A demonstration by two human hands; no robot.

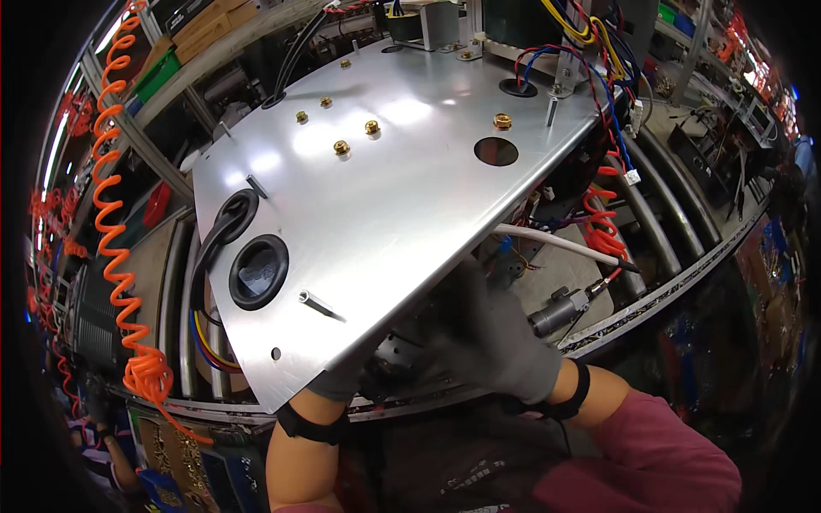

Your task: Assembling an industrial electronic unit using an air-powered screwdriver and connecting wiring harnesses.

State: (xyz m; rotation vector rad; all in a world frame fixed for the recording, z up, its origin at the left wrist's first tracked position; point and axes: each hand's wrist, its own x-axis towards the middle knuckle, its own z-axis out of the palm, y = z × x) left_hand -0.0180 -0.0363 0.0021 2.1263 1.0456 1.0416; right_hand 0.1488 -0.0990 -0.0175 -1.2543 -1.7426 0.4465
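Observation:
A large bare sheet-metal panel (402, 214) lies tilted before me, with several gold flange bolts (372, 127) and metal posts on its face. My right hand (513, 346), in a grey glove, reaches beneath the panel's near edge; its fingers are dark, blurred and partly hidden. Only the glove's cuff end of my left hand (338, 382) shows under the near left corner, the fingers covered by the panel. Beside my right hand lies a grey metal air tool (559, 313). A white cable (564, 243) runs out from under the panel above it.
Metal conveyor rollers (654, 224) lie right of the panel. An orange coiled air hose (107, 205) hangs at the left. Wire bundles (611, 73) and a dark cylinder (517, 21) stand at the panel's far right. A black cable loop (224, 224) passes over its left edge.

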